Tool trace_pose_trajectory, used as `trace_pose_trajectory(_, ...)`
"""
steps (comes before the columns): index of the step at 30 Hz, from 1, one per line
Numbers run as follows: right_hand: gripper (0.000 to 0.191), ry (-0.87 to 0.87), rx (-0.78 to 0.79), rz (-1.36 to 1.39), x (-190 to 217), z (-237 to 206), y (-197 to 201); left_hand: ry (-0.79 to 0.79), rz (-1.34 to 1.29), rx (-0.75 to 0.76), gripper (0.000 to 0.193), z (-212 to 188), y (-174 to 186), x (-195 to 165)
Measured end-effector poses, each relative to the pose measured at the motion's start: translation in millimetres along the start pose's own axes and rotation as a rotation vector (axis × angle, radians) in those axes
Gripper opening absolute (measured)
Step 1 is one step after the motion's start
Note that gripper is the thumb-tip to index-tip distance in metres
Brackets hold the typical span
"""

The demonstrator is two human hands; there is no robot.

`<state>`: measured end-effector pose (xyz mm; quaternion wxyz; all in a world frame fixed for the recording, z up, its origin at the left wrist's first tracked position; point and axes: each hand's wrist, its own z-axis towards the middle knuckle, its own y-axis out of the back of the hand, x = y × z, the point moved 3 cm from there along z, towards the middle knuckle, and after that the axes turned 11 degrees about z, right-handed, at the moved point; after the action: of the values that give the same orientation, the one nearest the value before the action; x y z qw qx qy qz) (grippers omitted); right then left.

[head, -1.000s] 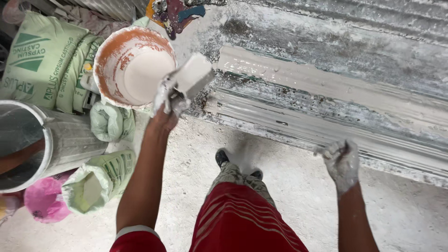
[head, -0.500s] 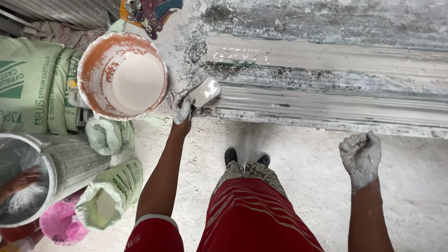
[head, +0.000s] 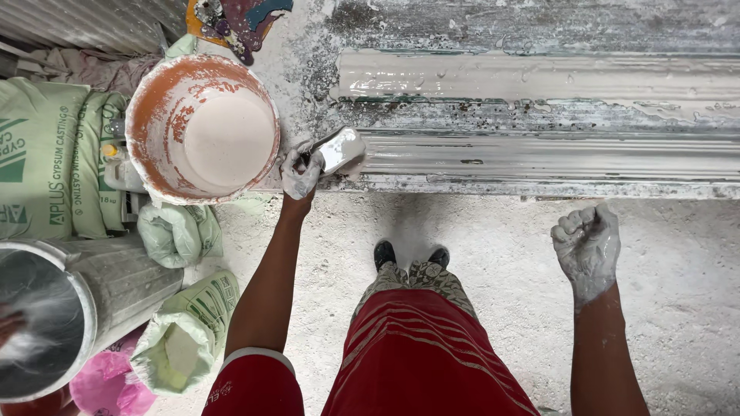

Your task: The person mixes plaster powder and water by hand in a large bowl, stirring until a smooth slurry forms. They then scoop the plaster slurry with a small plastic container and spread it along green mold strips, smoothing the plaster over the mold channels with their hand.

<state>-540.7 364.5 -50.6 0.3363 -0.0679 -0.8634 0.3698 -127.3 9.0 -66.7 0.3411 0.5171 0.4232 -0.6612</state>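
Since half a second back, my left hand (head: 301,171) has stayed at the near end of the long plaster moulding (head: 539,154) with the scraper, while my right hand (head: 587,245) has dropped lower and now hangs over the floor (head: 478,231), clear of the moulding. My left fingers (head: 291,163) are wrapped tight around the handle of the plaster-caked scraper (head: 339,148), whose flat blade rests tilted on the moulding's left end. My right fingers (head: 574,222) are curled into a loose fist, coated in wet white plaster, and hold nothing that I can see. Just left of the scraper stands an orange bucket (head: 154,100) with pale plaster mix inside, close beside my left hand but not touching it. Further left lie green sacks (head: 46,154), with a smaller open sack (head: 185,331) and a metal drum (head: 46,323) below them. My red shorts (head: 416,347) and dark shoes (head: 408,254) show between the arms.
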Motion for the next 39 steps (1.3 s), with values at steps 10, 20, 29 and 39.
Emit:
trace_pose_trajectory(10, 0.043, 0.023, -0.010, 0.077, 11, -20, 41, -0.053, 0.454, 0.089, 0.029, 16, -41, 11)
trace_pose_trajectory(20, 0.043, 0.080, -0.079, 0.185, 55, -41, 103, -0.300, 0.545, 0.153, 0.029, 32, -155, 36)
trace_pose_trajectory(29, 0.047, 0.129, -0.080, 0.211, 142, -36, 185, -0.307, 0.635, 0.222, 0.023, 33, -292, 55)
trace_pose_trajectory(39, 0.055, 0.177, -0.007, 0.113, 315, -22, 296, -0.801, 0.933, 0.262, 0.021, 14, -495, 75)
